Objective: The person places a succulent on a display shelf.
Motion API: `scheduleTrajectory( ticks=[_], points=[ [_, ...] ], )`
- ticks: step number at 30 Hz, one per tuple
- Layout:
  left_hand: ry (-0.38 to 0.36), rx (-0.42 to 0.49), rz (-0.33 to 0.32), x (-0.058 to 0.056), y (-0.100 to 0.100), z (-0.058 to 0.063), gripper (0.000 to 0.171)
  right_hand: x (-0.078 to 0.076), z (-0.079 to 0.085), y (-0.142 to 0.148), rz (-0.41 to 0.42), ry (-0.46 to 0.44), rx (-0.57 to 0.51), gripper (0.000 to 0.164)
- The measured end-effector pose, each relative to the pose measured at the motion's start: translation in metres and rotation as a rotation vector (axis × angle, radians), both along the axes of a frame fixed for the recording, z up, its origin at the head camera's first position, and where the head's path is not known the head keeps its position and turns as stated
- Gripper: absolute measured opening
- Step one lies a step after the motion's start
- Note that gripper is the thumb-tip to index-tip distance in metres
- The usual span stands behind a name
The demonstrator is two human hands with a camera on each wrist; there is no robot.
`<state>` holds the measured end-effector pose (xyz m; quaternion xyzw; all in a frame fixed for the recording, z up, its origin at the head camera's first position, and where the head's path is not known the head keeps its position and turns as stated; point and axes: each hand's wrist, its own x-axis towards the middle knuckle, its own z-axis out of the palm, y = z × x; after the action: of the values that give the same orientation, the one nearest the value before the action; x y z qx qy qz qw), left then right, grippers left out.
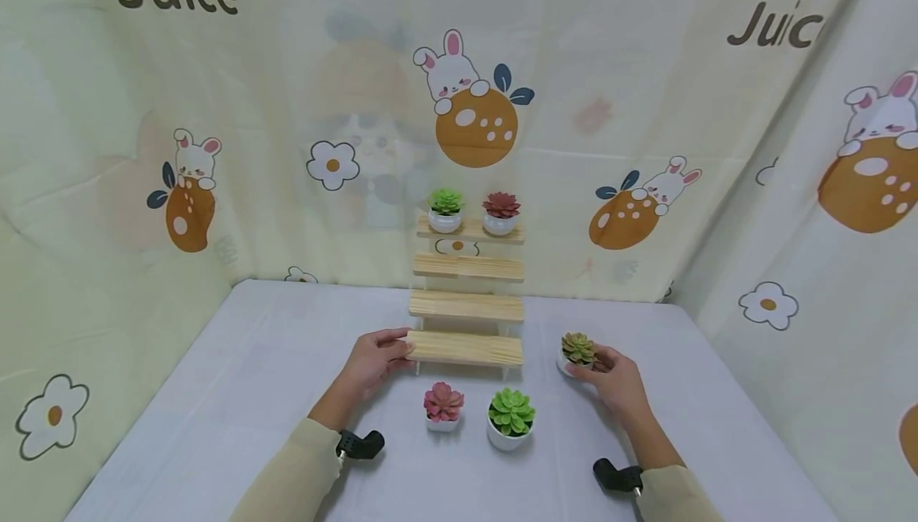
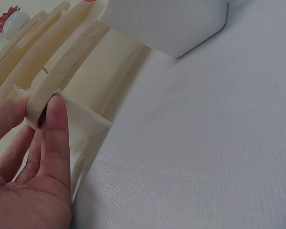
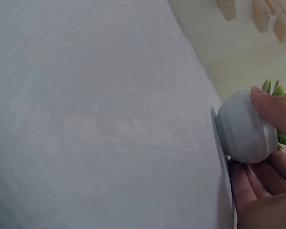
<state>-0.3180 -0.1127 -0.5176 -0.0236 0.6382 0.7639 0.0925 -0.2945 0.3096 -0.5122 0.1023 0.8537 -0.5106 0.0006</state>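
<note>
Head cam: L hand [image 1: 376, 363], approx 8 o'clock of the wooden stand [image 1: 466, 305], pinches the L end of its lowest tier. R hand [image 1: 613, 378], approx 4 o'clock of the stand, grips the white pot of the olive succulent [image 1: 578, 348], upright just R of the stand. In front on the white cloth [image 1: 287, 363]: pink succulent [image 1: 443, 402] at 6 o'clock, lg. bright-green succulent [image 1: 511, 413] at 5. Top tier: sm. green succulent [image 1: 445, 202] at 11, dk. red succulent [image 1: 500, 205] at 1.

L wrist cam: hand at 8 o'clock, thumb one side of the tier end, fingers other side. Pale pot [image 2: 167, 24] at 12, top cut off by frame.

R wrist cam: pot at 3 o'clock, held btwn thumb & fingers, base close to cloth; can't tell if touching. Stand's tier ends at 2.
</note>
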Motion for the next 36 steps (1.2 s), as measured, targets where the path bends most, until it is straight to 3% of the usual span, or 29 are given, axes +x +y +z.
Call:
scheduleTrajectory(
  ticks=[7, 36],
  points=[
    [0.009, -0.002, 0.006, 0.0004, -0.0014, 0.0025, 0.04, -0.0012, -0.0037, 0.0002, 0.027, 0.033, 0.01, 0.085],
    [-0.018, -0.02, 0.031, 0.0027, 0.0028, 0.0022, 0.039, 0.0058, -0.0045, -0.0023, -0.037, 0.012, -0.051, 0.083]
  ],
)
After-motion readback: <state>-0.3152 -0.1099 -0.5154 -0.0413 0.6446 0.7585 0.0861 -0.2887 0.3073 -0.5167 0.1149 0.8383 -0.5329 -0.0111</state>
